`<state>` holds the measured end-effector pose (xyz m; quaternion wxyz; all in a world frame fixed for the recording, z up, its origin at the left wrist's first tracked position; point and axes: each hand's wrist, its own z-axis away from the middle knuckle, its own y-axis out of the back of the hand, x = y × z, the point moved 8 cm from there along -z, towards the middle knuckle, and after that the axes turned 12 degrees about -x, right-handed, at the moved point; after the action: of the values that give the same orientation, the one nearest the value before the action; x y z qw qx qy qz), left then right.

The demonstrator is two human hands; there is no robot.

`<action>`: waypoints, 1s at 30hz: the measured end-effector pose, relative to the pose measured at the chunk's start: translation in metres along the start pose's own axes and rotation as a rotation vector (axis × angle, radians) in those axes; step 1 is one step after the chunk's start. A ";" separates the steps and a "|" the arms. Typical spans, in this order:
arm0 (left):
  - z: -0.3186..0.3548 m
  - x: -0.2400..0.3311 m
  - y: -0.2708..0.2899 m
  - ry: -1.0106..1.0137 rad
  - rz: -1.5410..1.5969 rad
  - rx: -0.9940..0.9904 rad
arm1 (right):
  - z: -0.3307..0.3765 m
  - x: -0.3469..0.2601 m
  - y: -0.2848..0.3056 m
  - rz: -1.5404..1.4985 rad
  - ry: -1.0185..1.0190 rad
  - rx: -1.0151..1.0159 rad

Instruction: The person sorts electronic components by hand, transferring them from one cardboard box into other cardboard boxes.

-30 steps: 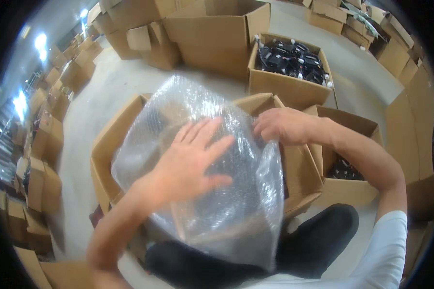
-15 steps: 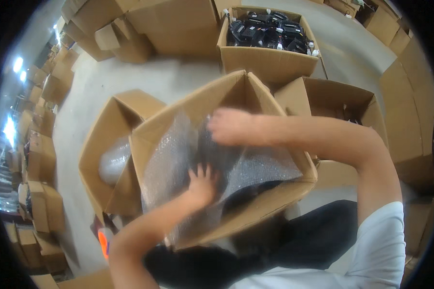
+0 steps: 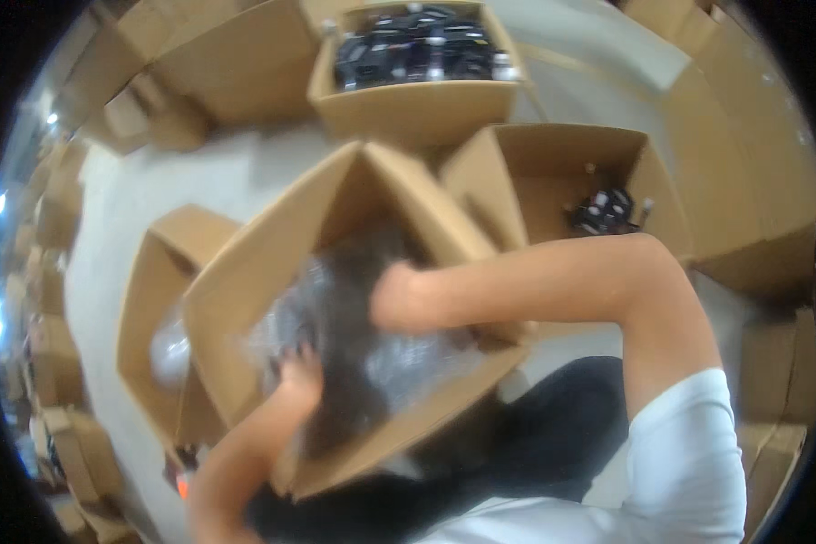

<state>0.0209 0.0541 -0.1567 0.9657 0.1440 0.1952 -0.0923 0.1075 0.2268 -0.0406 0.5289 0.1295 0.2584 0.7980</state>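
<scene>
A large cardboard box (image 3: pixel 263 254) stands tilted in front of me, with clear bubble wrap (image 3: pixel 417 363) spread inside it. Through and around the plastic, the box's contents look dark, and I cannot make out what lies there. My left hand (image 3: pixel 301 374) is down in the box on the left part of the wrap, its blurred fingers apart. Deeper toward the middle, my right hand (image 3: pixel 397 297) presses at the wrap; its fingers are hidden and smeared by motion.
Behind stands a carton (image 3: pixel 417 104) full of black devices with white connectors. To the right, another open carton (image 3: pixel 580 181) holds a few black parts (image 3: pixel 605 211). A smaller carton (image 3: pixel 145 317) at left holds clear plastic wrap (image 3: pixel 170 354). More cartons (image 3: pixel 743 163) line the sides.
The view has shifted right. The bubble wrap lies lower and flatter in the box. My right hand has reached farther down, and my left hand has moved left along the wrap.
</scene>
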 end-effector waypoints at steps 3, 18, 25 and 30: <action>0.038 0.000 0.071 -0.153 0.433 0.057 | 0.134 0.033 0.050 -0.438 0.161 0.604; 0.197 0.047 0.195 -0.653 1.111 0.612 | 0.187 0.252 -0.485 -1.193 -1.085 0.138; 0.197 0.048 0.177 -0.585 1.397 0.625 | 0.171 0.270 -0.517 -1.244 -1.279 0.349; 0.201 0.024 0.166 -0.598 1.390 0.790 | 0.258 0.257 -0.428 -1.644 -1.102 1.075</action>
<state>0.1515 0.1441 0.0513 0.6927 0.5269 -0.2474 0.4259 0.4594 0.6633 -0.0776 0.8116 0.4657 0.3068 -0.1739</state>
